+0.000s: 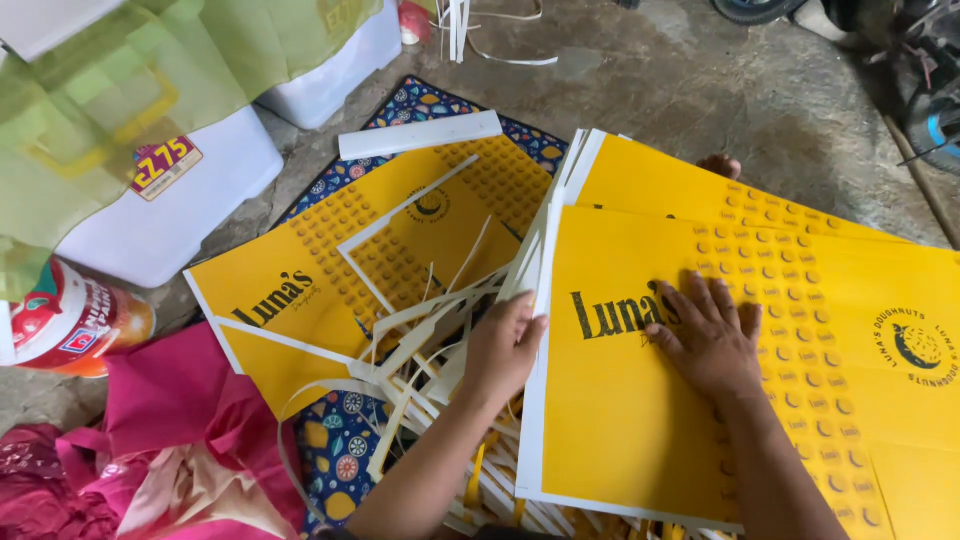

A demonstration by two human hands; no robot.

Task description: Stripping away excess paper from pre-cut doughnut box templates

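My stack of yellow printed sheets (640, 400) lay flat on the floor, white-bordered, its left edge fanned slightly, dotted with rows of small round marks.

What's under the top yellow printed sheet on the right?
More yellow printed sheets in a stack, edges fanning out at the top and left. White paper strips poke out beside it. The right hand presses on top; anything beneath the stack is hidden.

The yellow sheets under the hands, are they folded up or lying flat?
Flat. The yellow sheets lie spread in a stack; the right hand presses on top, the left hand grips the stack's white edge.
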